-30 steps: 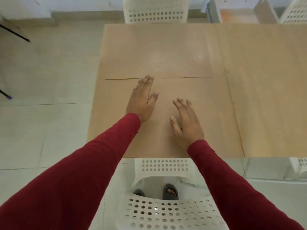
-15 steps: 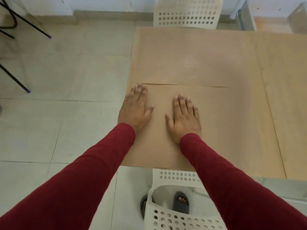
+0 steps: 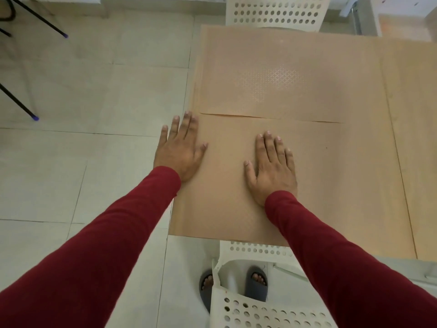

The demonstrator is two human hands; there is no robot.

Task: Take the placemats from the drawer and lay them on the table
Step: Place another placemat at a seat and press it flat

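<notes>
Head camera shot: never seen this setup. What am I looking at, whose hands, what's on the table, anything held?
No machine here: a person wears a camera on the head, looking down at their own arms in red sleeves. The left hand and right hand lie flat, fingers straight, on the near placemat, the left at its left edge. A second placemat lies just beyond it on the table. Nothing is held. White perforated chairs stand at the near and far sides.
</notes>
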